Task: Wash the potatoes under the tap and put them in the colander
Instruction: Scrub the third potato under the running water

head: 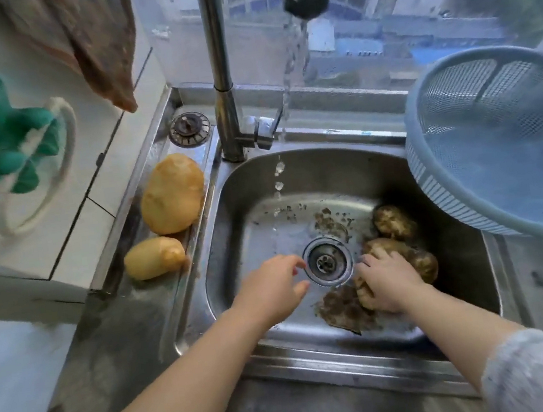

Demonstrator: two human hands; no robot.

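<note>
Ok so I reckon I'm at the pick-up part of the washing step, roughly midway through. The sink is the main stage. The blue colander is perched on its right edge, tilted, with no potatoes in it that I can see. The tap is running, and the water drops into the back-left of the basin, well apart from both hands.

Two potatoes sit on the left ledge, the big potato and the small potato just in front of it. Both look smooth, yellow and clean, so my guess is they're washed but not yet in the colander. The muddy potatoes are bunched at the right of the basin, below the colander's rim, with brown, crusted, blotchy skins.

My right hand is curled over the nearest muddy one, gripping it from above. My left hand hovers empty beside the drain, fingers loose and apart. There's a smear of mud right next to the right hand.

Next move as I see it: lift that potato, carry it left and back into the stream, and bring the left hand in to rub. Wet muddy skin will probably be slippery, so it wants a firm hold.
</note>
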